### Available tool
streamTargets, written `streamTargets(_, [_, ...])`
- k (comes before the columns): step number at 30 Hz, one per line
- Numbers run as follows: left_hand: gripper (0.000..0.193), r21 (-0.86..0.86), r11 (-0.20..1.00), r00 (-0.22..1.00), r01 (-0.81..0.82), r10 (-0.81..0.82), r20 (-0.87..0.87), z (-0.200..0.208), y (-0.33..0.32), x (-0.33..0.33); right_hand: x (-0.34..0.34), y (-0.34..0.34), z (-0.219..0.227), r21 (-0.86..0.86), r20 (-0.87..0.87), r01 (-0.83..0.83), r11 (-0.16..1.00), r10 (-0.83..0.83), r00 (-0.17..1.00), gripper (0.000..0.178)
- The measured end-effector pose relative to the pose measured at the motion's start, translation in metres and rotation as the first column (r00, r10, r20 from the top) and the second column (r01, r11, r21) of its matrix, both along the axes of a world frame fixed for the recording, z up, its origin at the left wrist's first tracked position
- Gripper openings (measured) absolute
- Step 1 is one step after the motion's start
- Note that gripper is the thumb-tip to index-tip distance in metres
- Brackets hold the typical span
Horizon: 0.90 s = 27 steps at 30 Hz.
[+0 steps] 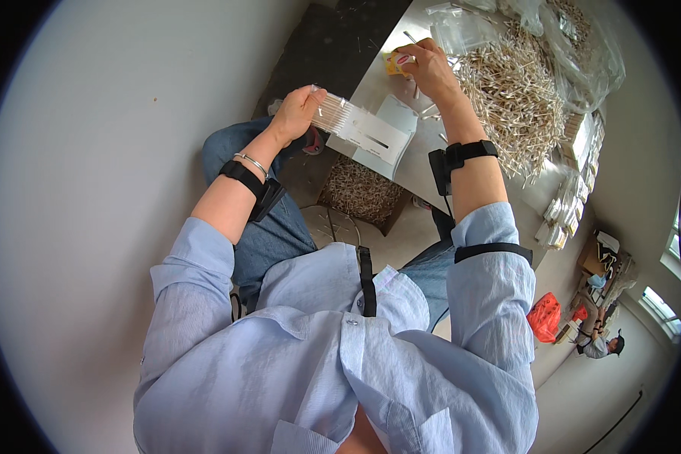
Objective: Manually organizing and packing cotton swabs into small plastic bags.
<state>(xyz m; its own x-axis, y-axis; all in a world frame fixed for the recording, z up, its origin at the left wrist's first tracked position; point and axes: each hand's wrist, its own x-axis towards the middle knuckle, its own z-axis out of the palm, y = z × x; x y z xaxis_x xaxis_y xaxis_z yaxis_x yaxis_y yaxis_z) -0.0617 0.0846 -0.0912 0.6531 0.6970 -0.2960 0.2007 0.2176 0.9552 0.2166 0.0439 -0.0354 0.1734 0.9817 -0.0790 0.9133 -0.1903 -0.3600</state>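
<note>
My left hand (299, 113) is closed on the end of a clear pack of cotton swabs (331, 113), the sticks lying side by side. The pack's white card end (378, 139) reaches right, over a pale sheet (397, 115) at the table's edge. Farther off, my right hand (430, 72) pinches a small yellow and red card or packet (395, 63) above the table; its fingertips are partly hidden. A thin stick passes beneath that hand. Just right of it spreads a big heap of loose cotton swabs (511, 102).
Clear plastic bags (583, 68) lie behind the heap. Filled packs (564, 216) line the table's right side. Below the table stands a box of swabs (362, 189). A red bag (545, 318) and another person (598, 344) are at far right.
</note>
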Motion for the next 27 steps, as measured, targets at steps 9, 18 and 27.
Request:
streamTargets(9, [0.034,-0.016,1.0,1.0,0.005,-0.006,-0.015,0.002,0.0,0.001,0.005,-0.002,0.01,-0.036,-0.159,0.006,0.999,-0.012,0.987,0.047])
streamTargets(18, [0.034,0.001,1.0,1.0,0.009,-0.009,-0.013,-0.003,-0.001,0.0,0.007,-0.002,0.014,0.0,-0.12,0.036,0.999,-0.036,0.992,0.026])
streamTargets(27, [0.032,0.002,0.999,0.995,0.043,-0.043,-0.086,-0.011,0.003,-0.004,0.005,-0.026,0.053,0.089,-0.569,0.338,0.937,-0.231,0.789,0.019])
